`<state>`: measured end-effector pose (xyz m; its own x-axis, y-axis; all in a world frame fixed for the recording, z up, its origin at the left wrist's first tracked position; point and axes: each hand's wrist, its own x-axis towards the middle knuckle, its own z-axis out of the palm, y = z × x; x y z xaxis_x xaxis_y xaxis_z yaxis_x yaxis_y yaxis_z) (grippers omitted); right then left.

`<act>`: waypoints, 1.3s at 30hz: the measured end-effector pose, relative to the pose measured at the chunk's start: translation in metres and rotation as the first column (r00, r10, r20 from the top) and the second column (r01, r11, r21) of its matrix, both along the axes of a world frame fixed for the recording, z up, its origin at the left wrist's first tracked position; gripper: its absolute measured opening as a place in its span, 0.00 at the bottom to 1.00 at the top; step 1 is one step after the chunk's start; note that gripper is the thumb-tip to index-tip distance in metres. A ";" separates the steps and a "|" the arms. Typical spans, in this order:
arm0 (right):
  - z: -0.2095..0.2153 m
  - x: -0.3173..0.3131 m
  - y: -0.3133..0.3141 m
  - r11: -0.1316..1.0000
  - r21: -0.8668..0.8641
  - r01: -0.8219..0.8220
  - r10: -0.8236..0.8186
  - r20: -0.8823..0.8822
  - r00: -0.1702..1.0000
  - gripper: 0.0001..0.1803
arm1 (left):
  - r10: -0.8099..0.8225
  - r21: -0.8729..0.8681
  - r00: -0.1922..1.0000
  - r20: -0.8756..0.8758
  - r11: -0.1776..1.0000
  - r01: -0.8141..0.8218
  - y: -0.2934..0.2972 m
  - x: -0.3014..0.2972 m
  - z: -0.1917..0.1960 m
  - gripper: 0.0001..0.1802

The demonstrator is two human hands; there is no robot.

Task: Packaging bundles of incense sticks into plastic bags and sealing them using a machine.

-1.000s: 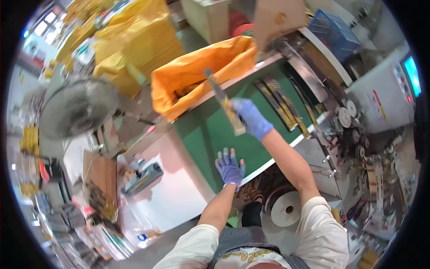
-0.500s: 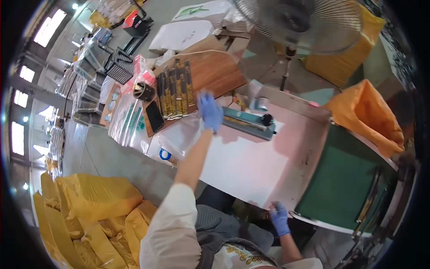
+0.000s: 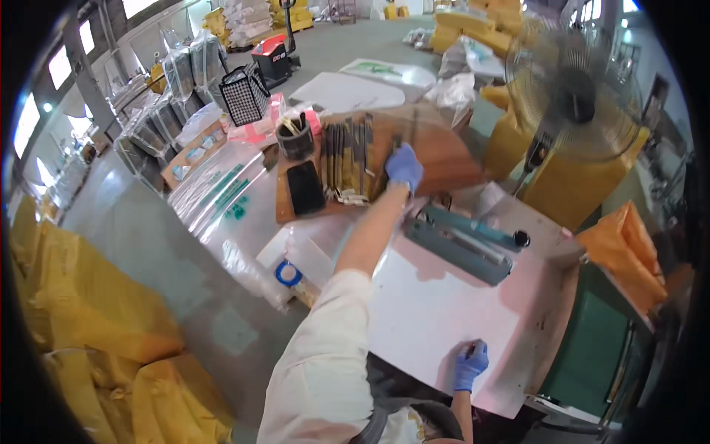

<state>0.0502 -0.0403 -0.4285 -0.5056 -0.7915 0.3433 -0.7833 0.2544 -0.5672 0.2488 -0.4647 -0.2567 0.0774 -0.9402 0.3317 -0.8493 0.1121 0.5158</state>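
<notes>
My left hand (image 3: 404, 169), in a blue glove, reaches over the brown wooden board (image 3: 444, 152). Its fingers are closed on a narrow dark packet (image 3: 397, 141), partly hidden by the hand and blurred. Just left of it, several slim dark-and-gold packets (image 3: 344, 159) lie side by side on the board. My right hand (image 3: 472, 364), gloved in blue too, is low over the near part of the white tabletop (image 3: 436, 318). Its fingers curl inward; what they hold, if anything, cannot be made out. Between the hands lies a long teal-grey bar heat sealer (image 3: 462, 248).
A black phone (image 3: 305, 188) and a dark cup of tools (image 3: 295, 138) sit on the board's left side. Clear plastic bags (image 3: 222, 200) and a blue tape roll (image 3: 288, 274) are nearby. A fan (image 3: 577, 96) stands behind; an orange bag (image 3: 625, 255) hangs right.
The head view has swung up and left. My left hand has moved from the board's front edge onto it, by the packets. My right hand has come up over the tabletop.
</notes>
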 end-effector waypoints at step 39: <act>0.002 0.011 0.044 0.996 -0.058 -0.068 0.053 -0.234 0.971 0.17 | 0.244 -0.162 0.926 0.288 0.966 -0.204 0.301 0.266 -0.160 0.27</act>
<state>0.0607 0.0040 -0.4267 -0.3577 -0.7905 0.4971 -0.9083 0.1710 -0.3817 0.5147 -0.1633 -0.4171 0.1580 -0.8587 0.4876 -0.9732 -0.0518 0.2241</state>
